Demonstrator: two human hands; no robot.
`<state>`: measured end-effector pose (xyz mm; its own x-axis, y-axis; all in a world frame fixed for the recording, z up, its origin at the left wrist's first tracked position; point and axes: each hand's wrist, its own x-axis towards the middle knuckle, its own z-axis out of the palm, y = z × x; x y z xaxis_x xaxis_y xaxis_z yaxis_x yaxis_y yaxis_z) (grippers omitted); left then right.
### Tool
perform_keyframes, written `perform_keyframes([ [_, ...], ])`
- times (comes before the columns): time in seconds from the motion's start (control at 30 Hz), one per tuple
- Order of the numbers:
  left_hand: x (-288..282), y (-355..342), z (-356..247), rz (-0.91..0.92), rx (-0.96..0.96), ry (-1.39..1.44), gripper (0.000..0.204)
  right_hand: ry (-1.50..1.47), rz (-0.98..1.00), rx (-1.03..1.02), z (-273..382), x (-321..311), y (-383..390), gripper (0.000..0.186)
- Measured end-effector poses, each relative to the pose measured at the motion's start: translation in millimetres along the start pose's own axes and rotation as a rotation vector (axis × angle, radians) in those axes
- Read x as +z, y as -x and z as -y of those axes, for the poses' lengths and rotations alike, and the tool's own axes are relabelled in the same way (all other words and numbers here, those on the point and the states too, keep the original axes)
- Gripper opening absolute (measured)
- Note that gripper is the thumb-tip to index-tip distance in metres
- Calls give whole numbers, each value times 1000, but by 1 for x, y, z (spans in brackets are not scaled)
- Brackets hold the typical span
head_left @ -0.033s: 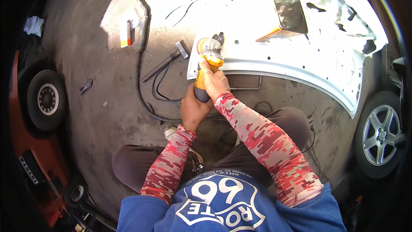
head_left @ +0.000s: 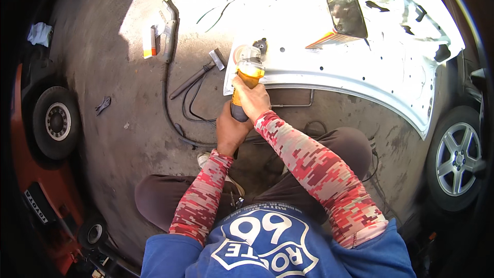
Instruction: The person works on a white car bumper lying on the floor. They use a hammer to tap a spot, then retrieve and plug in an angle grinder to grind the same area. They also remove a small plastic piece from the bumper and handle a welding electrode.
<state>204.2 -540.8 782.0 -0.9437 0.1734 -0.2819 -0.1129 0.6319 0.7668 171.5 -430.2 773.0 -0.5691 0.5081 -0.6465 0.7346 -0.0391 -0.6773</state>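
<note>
A yellow and black angle grinder (head_left: 248,74) is gripped by both my hands. My right hand (head_left: 253,100) wraps round the body behind its head, and my left hand (head_left: 230,129) closes round the dark rear end. The grinder's head, with a clear guard and a pale disc, is over the left corner of a white car panel (head_left: 309,72). Glare hides whether the disc touches the metal. Beside the head, a dark fitting (head_left: 260,46) sits on the panel.
Left of the panel lie a hammer (head_left: 198,74), a welding gun (head_left: 169,31) with its cable, and a small box (head_left: 150,41). Pliers (head_left: 221,9) lie farther off. A dark welding glass or screen (head_left: 343,10) stands on the panel. Vehicle wheels (head_left: 55,122) flank both sides.
The grinder and both hands have shifted slightly left, and the grinder's head has turned a little. Both hands keep their hold.
</note>
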Motion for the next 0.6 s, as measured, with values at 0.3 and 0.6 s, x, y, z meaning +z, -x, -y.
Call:
perform_keyframes([
  [0.3,15,-6,16,178,-160,418,64,-11,177,-13,-21,-4,-10,70],
  [0.6,29,-8,25,161,-189,443,64,38,152,-12,-26,-2,-15,70],
])
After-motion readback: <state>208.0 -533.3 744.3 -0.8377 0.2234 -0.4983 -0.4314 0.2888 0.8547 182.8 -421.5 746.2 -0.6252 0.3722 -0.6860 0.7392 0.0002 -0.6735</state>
